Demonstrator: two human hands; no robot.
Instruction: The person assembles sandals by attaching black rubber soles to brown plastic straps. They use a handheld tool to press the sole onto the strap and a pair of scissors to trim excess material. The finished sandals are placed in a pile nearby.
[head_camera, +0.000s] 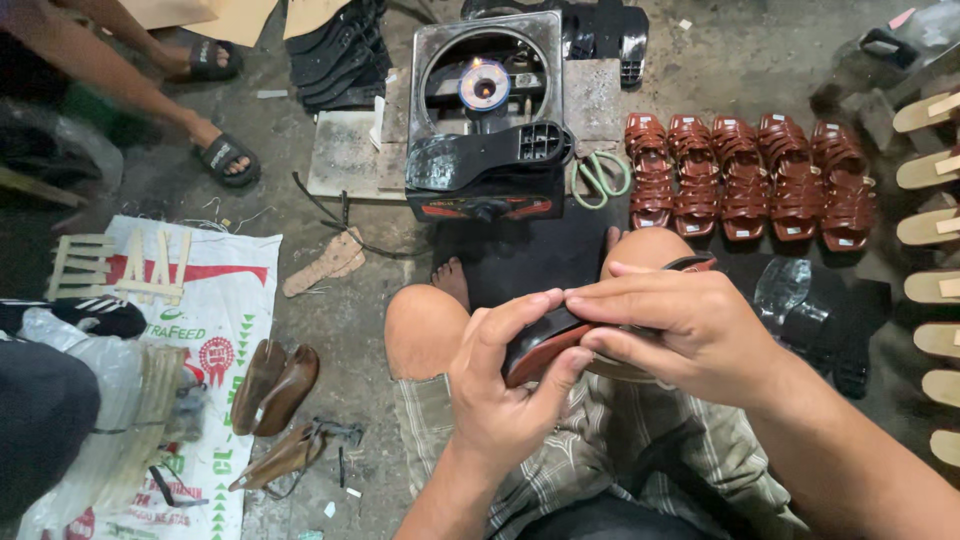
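On grimy concrete floor | both hands' fingers pinch sandal | stove ahead

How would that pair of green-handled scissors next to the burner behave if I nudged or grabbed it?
The scissors lie flat on the slab, so they'd likely slide, not roll. They look rigid, with open loop handles easy to hook. Blades seem partly tucked beside the burner, so they might snag.

A grimy grey concrete floor fills the view, lit evenly. Ahead stands a small stove with a lit burner on pale slabs. A row of red-brown sandals lies to the right, pale wooden soles along the edge. A printed white sack covers the floor at left, beside another person's sandalled feet.
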